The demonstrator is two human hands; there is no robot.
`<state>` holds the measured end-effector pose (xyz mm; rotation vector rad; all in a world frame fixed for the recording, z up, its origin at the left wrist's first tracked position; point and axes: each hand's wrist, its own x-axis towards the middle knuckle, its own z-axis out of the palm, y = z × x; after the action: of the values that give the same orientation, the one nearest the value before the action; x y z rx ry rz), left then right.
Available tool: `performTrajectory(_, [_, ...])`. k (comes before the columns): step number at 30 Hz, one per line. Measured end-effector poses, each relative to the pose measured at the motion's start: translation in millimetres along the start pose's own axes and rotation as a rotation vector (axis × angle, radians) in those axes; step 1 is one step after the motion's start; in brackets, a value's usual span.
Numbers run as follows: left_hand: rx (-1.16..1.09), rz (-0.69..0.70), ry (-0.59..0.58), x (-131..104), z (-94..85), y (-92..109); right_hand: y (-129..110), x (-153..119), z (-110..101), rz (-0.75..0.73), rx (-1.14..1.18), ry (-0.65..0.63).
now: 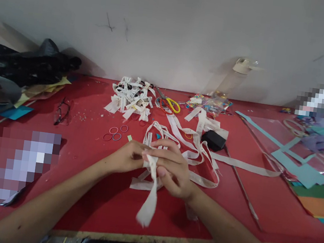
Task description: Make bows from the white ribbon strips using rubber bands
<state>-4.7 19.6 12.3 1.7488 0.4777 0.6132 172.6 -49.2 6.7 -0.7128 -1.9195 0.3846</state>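
Observation:
Both my hands meet over the near middle of the red table [85,207], working on one white fabric ribbon [148,199]. My left hand [131,157] has its fingers closed around the ribbon's upper part. From the other side, my right hand [173,171] pinches the same strip with bent fingers. One end of the ribbon hangs down below the fingers. A bit of pink shows at the grip, too small to make out. Behind the hands lie loose printed white ribbons [208,181]. Several coloured elastic bands [113,130] lie to the left of them.
A pile of tied white ribbon bows [132,95] sits at the back, beside yellow-handled scissors [173,105]. A bottle [235,77] stands against the wall. Eyeglasses [61,111] lie left. A black block [213,140], a thin rod [244,188] and coloured paper [307,170] are right.

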Motion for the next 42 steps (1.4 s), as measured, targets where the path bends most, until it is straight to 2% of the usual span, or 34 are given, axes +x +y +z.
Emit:
performTrajectory(3, [0.021,-0.003,-0.138,-3.3,-1.4,4.9,6.4,-3.4,2.7,0.219,0.079,0.039])
performTrajectory(6, [-0.034,-0.008,-0.226,-7.9,0.7,8.7,15.3,-3.2,6.7,0.298,0.197,0.088])
performTrajectory(9, [-0.11,-0.068,-0.168,-9.8,5.5,8.6,22.8,-1.6,10.3,0.407,0.259,0.075])
performTrajectory(12, [-0.151,-0.12,-0.043,-6.8,8.1,4.5,26.8,-1.2,12.8,0.379,0.126,0.023])
performTrajectory(13, [-0.127,-0.125,0.007,-5.2,7.8,2.6,27.5,-1.3,13.5,0.364,0.062,0.043])
performTrajectory(15, [0.04,-0.124,0.093,-2.6,5.7,-1.3,28.7,-1.4,14.8,0.385,-0.067,0.05])
performTrajectory(20, [0.866,-0.079,0.127,-3.2,1.4,-8.9,30.2,-2.4,16.2,0.485,-0.15,-0.005])
performTrajectory(23, [1.047,-0.036,0.118,-5.3,2.8,-10.3,26.4,-2.6,16.9,0.581,-0.102,-0.026])
performTrajectory(27, [1.086,0.039,0.145,-5.5,4.1,-9.3,18.2,-0.4,20.3,0.788,0.168,0.046])
performTrajectory(29, [1.086,0.065,0.159,-4.8,4.6,-8.6,16.2,1.0,23.2,0.843,0.353,0.092])
performTrajectory(37, [1.185,0.115,0.186,-3.9,3.3,-12.3,15.0,3.2,31.1,0.985,0.906,0.187])
performTrajectory(42, [1.215,0.203,0.183,-2.1,2.7,-16.1,5.3,11.8,27.9,0.975,1.315,0.196])
